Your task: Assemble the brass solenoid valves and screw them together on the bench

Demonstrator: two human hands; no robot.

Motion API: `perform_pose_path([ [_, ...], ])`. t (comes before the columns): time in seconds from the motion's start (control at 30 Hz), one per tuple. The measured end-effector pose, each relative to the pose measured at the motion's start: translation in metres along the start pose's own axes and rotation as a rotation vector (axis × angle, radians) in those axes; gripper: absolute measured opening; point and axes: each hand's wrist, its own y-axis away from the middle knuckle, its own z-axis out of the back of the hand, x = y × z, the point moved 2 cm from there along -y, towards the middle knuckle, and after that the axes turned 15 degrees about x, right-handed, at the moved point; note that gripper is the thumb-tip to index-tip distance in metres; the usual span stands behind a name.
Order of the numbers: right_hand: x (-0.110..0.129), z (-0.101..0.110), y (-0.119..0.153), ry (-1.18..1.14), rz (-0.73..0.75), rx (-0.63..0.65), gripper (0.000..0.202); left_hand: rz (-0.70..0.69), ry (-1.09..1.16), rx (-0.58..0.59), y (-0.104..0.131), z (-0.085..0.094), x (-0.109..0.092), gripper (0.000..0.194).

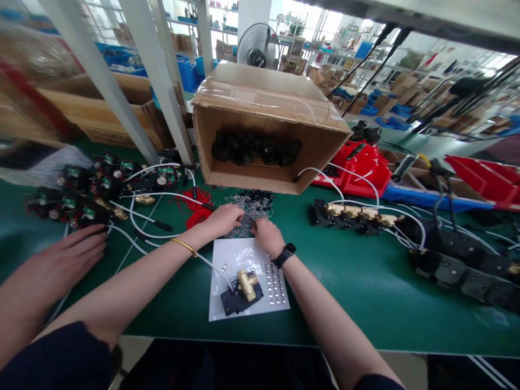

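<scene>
My left hand (228,218), with a gold bangle on the wrist, reaches to the left side of a pile of small screws (255,205). Its fingers are curled together, and what they hold, if anything, is too small to see. At the pile's front right edge, my right hand (268,236), below a black watch, is closed too, its fingertips hidden. Nearer me, a white sheet (217,254) carries a black valve actuator (231,301) with a brass tee fitting (247,284) on top and a white cable. Rows of small shiny round parts (276,287) lie on the sheet's right side.
A co-worker's hand (81,257) rests at left by actuators with exposed circuit boards (73,200). Behind the pile, a cardboard box (268,116) lies open toward me, with black parts inside. Brass-fitted valves (357,214) and black housings (459,276) stand right. Red bits (195,206) lie left.
</scene>
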Motion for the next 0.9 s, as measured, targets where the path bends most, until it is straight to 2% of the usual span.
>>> perform_pose_path([
  [0.07, -0.005, 0.008, 0.013, -0.045, 0.025, -0.016, 0.007, -0.016, -0.026, 0.030, -0.003, -0.007, 0.003, 0.008],
  [0.17, -0.016, 0.012, 0.050, -0.142, 0.073, -0.003, 0.004, -0.017, -0.053, 0.048, 0.001, -0.012, 0.004, 0.008],
  [0.23, -0.024, 0.003, 0.081, -0.303, 0.089, 0.042, 0.013, 0.006, -0.058, 0.047, 0.003, -0.013, 0.003, 0.007],
  [0.33, -0.032, -0.025, 0.123, -0.609, 0.001, 0.063, 0.020, 0.072, -0.051, 0.050, -0.001, -0.015, 0.001, 0.008],
  [0.43, -0.031, -0.047, 0.149, -0.617, -0.086, -0.059, 0.018, 0.144, -0.032, 0.070, -0.009, -0.017, -0.001, 0.017],
  [0.57, -0.021, -0.054, 0.161, -0.534, -0.010, -0.211, 0.013, 0.189, 0.029, 0.056, -0.015, -0.015, -0.005, 0.020],
  [0.63, -0.018, -0.053, 0.162, -0.526, 0.017, -0.229, 0.010, 0.190, 0.081, -0.004, -0.013, -0.012, -0.006, 0.015],
  [0.73, -0.016, -0.054, 0.163, -0.468, 0.047, -0.227, 0.008, 0.186, 0.188, -0.167, 0.001, -0.002, -0.007, 0.009],
  [0.8, -0.014, -0.055, 0.163, -0.412, 0.131, -0.242, 0.008, 0.188, 0.273, -0.286, 0.021, 0.006, -0.008, 0.004],
  [0.9, -0.012, -0.057, 0.161, -0.374, 0.250, -0.263, 0.011, 0.189, 0.420, -0.446, 0.068, 0.012, -0.016, 0.011],
])
